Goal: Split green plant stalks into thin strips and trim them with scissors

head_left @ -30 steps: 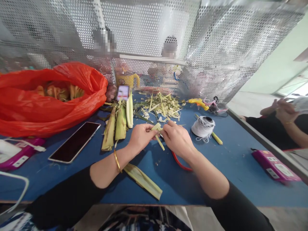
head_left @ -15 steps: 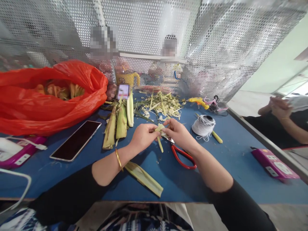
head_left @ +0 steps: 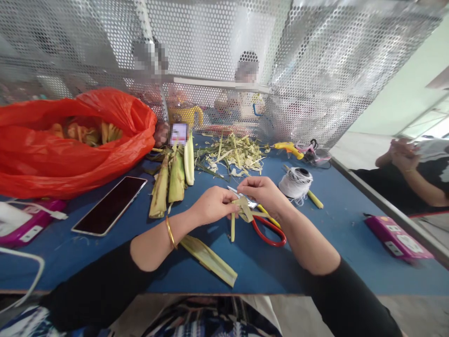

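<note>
My left hand [head_left: 210,206] is closed, pinching a folded green leaf strip [head_left: 242,210] above the blue table [head_left: 333,234]. One narrow end of the strip hangs down to the tabletop. My right hand [head_left: 264,192] is closed on the same strip from the other side, just above the red-handled scissors [head_left: 268,229], whose blades point up between my hands. A longer leaf piece [head_left: 208,255] lies on the table under my left forearm.
An orange plastic bag [head_left: 73,140] of husks sits at the left, a phone [head_left: 110,204] beside it. Several leaf stalks [head_left: 173,180], a heap of trimmings [head_left: 235,154], a spool of white thread [head_left: 296,183], a glue gun [head_left: 289,149] and a pink power strip [head_left: 398,236] lie around. Another person's arms [head_left: 410,168] show at right.
Both hands have come a little nearer and lower with the leaf strip. The scissors, hidden under my right wrist a second ago, now show beside it.
</note>
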Demonstrator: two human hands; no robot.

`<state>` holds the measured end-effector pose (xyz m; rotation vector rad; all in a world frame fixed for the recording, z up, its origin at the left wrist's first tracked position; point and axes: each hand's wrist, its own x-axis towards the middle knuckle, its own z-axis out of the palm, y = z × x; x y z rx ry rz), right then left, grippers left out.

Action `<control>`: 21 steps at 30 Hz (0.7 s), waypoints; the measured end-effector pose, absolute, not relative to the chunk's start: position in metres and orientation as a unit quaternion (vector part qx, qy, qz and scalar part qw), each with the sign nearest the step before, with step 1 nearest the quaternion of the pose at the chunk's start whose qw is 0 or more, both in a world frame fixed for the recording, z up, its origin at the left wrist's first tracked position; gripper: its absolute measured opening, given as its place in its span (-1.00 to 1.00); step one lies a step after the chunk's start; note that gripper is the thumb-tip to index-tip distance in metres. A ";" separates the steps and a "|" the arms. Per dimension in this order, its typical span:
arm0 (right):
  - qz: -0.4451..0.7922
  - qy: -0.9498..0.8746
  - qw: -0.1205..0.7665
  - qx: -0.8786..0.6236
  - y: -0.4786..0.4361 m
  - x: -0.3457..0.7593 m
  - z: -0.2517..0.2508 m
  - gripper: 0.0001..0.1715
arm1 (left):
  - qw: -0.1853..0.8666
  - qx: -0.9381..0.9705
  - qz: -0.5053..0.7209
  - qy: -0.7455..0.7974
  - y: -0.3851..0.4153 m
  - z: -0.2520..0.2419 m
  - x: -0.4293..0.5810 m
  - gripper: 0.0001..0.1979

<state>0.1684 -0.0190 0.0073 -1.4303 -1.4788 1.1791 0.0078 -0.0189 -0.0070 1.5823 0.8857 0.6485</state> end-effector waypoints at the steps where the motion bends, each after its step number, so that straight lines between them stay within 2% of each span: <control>1: 0.463 -0.576 0.375 -0.560 -0.019 0.169 0.009 -0.75 | 0.583 0.672 0.272 0.368 -0.019 -0.008 0.008 -0.88; 5: 0.433 -0.593 0.368 -0.571 -0.019 0.175 0.014 -0.62 | 0.577 0.672 0.283 0.368 -0.017 -0.010 0.008 -0.89; 9: 0.436 -0.631 0.301 -0.567 -0.019 0.180 0.016 -0.56 | 0.562 0.678 0.285 0.378 -0.015 -0.009 0.006 -0.88; 14: 0.474 -0.646 0.231 -0.552 -0.018 0.180 0.014 -0.65 | 0.555 0.686 0.271 0.384 -0.015 -0.011 0.006 -0.89; 18: 0.503 -0.630 0.234 -0.544 -0.019 0.179 0.016 -0.76 | 0.552 0.697 0.240 0.389 -0.016 -0.008 0.005 -0.88; 21: 0.528 -0.620 0.237 -0.530 -0.020 0.180 0.019 -0.76 | 0.544 0.708 0.224 0.389 -0.017 -0.004 0.003 -0.89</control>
